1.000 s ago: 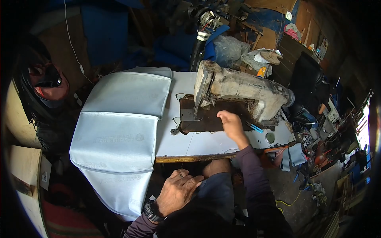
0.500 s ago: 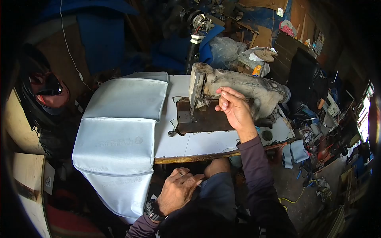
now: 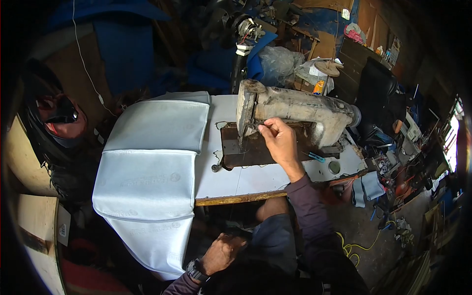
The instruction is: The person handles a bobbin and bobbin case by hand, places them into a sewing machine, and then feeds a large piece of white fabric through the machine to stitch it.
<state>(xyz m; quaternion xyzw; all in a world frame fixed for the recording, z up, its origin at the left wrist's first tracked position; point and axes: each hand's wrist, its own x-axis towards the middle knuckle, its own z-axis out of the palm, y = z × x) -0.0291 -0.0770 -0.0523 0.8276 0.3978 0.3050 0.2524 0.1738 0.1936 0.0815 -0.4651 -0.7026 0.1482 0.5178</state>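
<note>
My right hand [image 3: 280,145] is pinched, thumb against fingertips, beside the needle end of an old, worn sewing machine [image 3: 305,105]. Anything between those fingertips is too small to make out. Near my lap, below the table edge, my left hand [image 3: 222,254] has its fingers curled under; what they hold, if anything, is hidden. It wears a wristwatch. Pale grey-blue sewn covers [image 3: 147,172] drape over the table's left side and hang off its front. A blue thread snipper [image 3: 316,157] lies on the machine bed, right of my right wrist.
The white tabletop [image 3: 255,179] has a worn wooden front edge. On it are a small dark bobbin-like piece [image 3: 215,168] and a round dark disc [image 3: 334,167]. A yellow cord [image 3: 351,248] lies on the floor at right. Tools and scraps crowd the right side.
My right hand has moved left and down towards the needle end and closed to a pinch, uncovering the blue snipper. My left hand has dropped lower, its fingers curling further under.
</note>
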